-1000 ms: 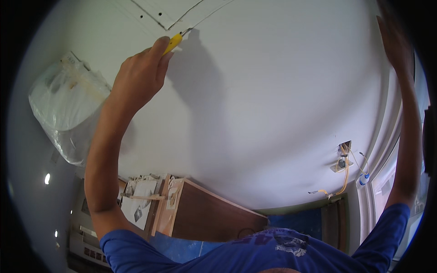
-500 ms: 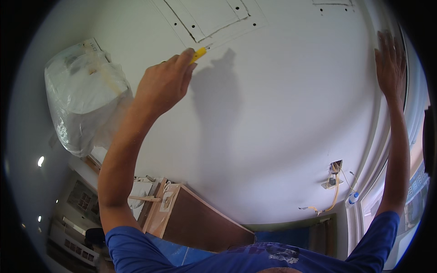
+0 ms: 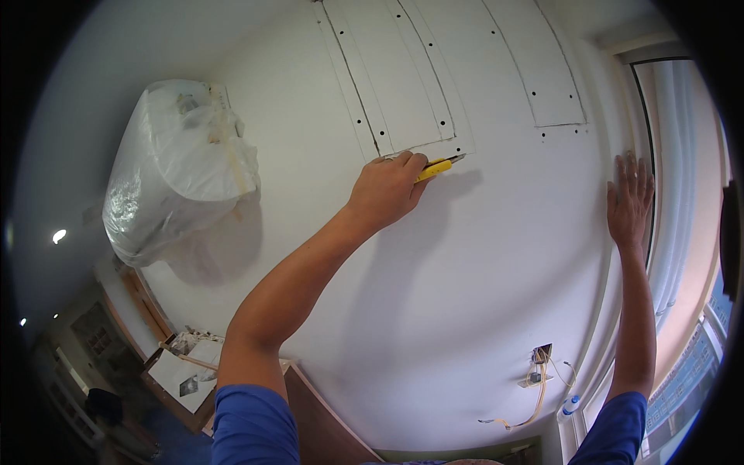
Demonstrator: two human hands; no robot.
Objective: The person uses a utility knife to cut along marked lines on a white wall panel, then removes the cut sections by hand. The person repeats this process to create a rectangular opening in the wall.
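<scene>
My left hand (image 3: 389,188) is wrapped round a yellow utility knife (image 3: 434,170), whose blade points to the right. The knife is close to the white wall (image 3: 480,256), just below the lower edge of a rectangular cut panel (image 3: 415,93); whether the blade touches the wall I cannot tell. Dark cut lines, thin pencil lines and several black screw holes mark that panel. My right hand (image 3: 631,203) lies flat with fingers stretched against the frame (image 3: 649,155) at the wall's right side, holding nothing.
A plastic-wrapped bulky unit (image 3: 174,174) is mounted at the left. A second marked panel (image 3: 535,70) is at upper right. Loose yellow wires (image 3: 540,387) hang from a wall opening below, near a blue-and-white bottle (image 3: 571,404). A brown wooden cabinet (image 3: 322,422) stands at the lower left.
The view has shifted up, showing more of the panels. My left hand has moved right along the panel's lower edge with the knife. My right hand remains against the frame.
</scene>
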